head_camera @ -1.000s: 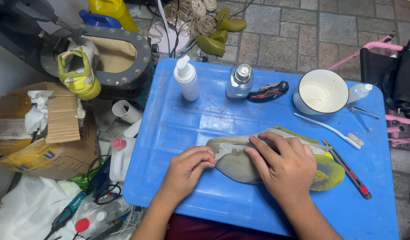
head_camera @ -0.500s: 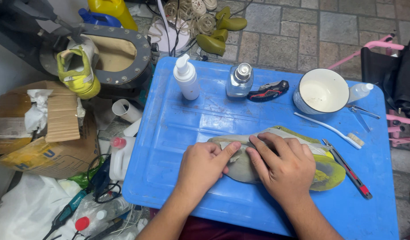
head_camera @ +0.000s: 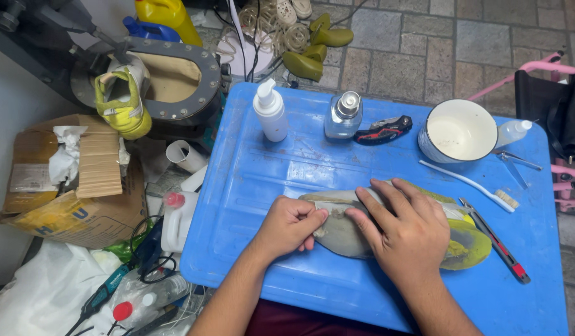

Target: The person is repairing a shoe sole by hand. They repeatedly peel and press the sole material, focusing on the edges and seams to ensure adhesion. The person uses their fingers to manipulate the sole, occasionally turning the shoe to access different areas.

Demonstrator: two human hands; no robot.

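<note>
A wide blue plastic tray-like tabletop (head_camera: 268, 186) serves as the work surface, with tools pushed to its far and right edges so the middle stays free for the hands. There, near the front edge, lies a flat grey and yellow-green shoe insole (head_camera: 343, 233), laid lengthways across the person. The right hand (head_camera: 409, 233) lies spread and flat over its middle, fingers apart, pressing it down so that it cannot slide. The left hand (head_camera: 290, 225) is curled at the insole's left end, fingertips pinched together on the edge there, apparently on a thin layer. Behind, within easy reach, stand a white enamel bowl (head_camera: 460, 130), a white pump bottle (head_camera: 270, 112) and a clear spray bottle (head_camera: 343, 115). A white toothbrush (head_camera: 468, 185) and red-tipped pliers (head_camera: 496, 241) lie to the right.
</note>
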